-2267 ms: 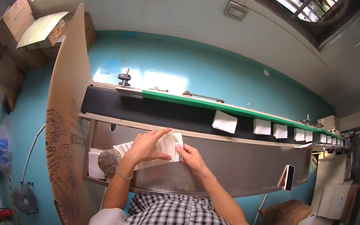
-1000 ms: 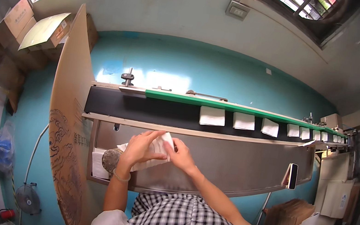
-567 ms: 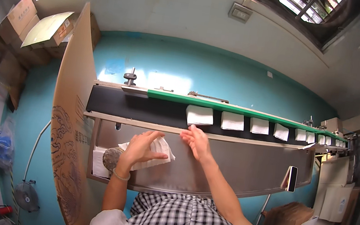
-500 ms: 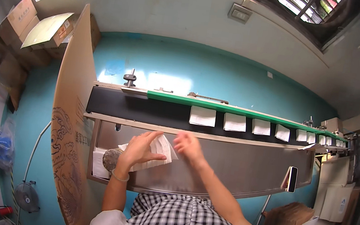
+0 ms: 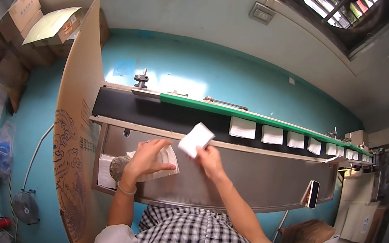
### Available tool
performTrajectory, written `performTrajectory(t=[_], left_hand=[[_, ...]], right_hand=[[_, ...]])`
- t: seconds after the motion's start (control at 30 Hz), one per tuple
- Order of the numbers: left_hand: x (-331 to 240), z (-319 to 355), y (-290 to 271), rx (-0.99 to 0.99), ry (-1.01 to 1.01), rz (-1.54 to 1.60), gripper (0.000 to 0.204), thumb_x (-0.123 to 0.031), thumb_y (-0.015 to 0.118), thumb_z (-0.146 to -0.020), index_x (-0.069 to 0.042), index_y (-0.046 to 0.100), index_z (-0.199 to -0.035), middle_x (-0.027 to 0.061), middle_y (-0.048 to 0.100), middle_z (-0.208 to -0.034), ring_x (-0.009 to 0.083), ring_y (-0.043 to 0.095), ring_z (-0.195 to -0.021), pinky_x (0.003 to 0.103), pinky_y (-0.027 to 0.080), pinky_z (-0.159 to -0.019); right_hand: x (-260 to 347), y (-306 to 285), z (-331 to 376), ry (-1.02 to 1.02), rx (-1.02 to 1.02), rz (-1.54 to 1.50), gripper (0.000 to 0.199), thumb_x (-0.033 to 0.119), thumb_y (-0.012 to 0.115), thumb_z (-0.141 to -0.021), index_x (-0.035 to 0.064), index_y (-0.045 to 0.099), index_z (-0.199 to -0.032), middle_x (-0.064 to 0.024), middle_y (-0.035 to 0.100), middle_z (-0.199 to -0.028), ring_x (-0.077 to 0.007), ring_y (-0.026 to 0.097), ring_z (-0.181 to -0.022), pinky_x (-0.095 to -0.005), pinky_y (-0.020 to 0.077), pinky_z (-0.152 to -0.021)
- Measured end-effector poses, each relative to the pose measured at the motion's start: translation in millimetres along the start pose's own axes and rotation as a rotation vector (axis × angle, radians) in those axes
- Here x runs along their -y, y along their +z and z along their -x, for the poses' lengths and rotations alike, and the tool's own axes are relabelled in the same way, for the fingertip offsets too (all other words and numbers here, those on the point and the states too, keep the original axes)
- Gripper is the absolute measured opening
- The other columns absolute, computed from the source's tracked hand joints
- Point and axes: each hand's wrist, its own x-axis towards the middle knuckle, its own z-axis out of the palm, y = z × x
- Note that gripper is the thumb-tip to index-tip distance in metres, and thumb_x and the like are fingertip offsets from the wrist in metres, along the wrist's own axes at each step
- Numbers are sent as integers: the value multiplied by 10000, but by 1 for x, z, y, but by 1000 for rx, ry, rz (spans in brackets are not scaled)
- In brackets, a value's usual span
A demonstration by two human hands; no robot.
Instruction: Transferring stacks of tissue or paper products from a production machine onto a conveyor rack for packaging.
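My right hand (image 5: 210, 162) pinches a folded white napkin (image 5: 197, 139) by its lower right corner, holding it over the front edge of the black conveyor belt (image 5: 155, 113). My left hand (image 5: 145, 161) curves its fingers and thumb around a fanned stack of white napkins (image 5: 167, 157) on the metal tray (image 5: 246, 179). Against that stack, by my left wrist, sits a rough grey stone-like lump (image 5: 118, 168). More white napkins (image 5: 106, 172) lie at the tray's left end, partly behind the lump. Several folded napkins (image 5: 242, 128) stand in a row on the belt.
A tall cardboard sheet (image 5: 73, 123) rises at the left end of the belt. Along the belt's far side runs a green guide rail (image 5: 197, 105). A phone (image 5: 313, 194) stands at the tray's right end. Cardboard boxes (image 5: 307, 239) are piled at the lower right.
My right hand, empty-looking and blurred before, now holds a single folded napkin up toward the belt. The row of napkins on the belt has shifted right. My left hand stays at the stack.
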Motion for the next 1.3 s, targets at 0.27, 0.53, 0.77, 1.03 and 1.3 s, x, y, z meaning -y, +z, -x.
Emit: performTrajectory(t=[0.27,0.53,0.77,1.03,1.3], left_hand=[[-19,42,17,-560,-42,-236,602,-304,813,-751,-89,580,-1264,176,527,-1335,383,379,-1345,504,299,-1074],[-26,110,83,-851,-231,139,345,-31,739,-811,-17,609,-1131,159,590,-1068,342,553,-1084,395,449,-923],[-24,117,119,-955,-382,465,565,-105,726,-862,46,451,-1332,192,494,-1283,335,527,-1181,430,427,-1012],[-25,90,105,-704,-374,313,713,-227,805,-796,27,408,-1332,241,464,-1317,412,489,-1210,450,409,-1016],[-41,34,83,-572,-303,-75,997,-446,856,-662,-198,360,-1491,318,179,-1538,474,350,-1350,584,369,-977]], right_hand=[[13,72,25,-360,15,799,434,387,635,-953,30,609,-1200,-134,650,-1062,-225,661,-891,-316,526,-820],[15,74,25,-186,63,594,554,470,701,-879,-2,633,-1160,-150,633,-1037,-220,638,-894,-341,522,-801],[12,75,19,-263,58,640,443,359,688,-925,25,619,-1207,-102,644,-1074,-155,636,-920,-302,524,-802],[12,37,24,39,150,79,283,249,613,-986,1,661,-1114,-14,676,-981,-79,596,-886,-241,477,-814],[24,24,49,16,213,286,324,225,658,-931,1,647,-1164,-55,685,-1008,-104,621,-920,-264,504,-788]])
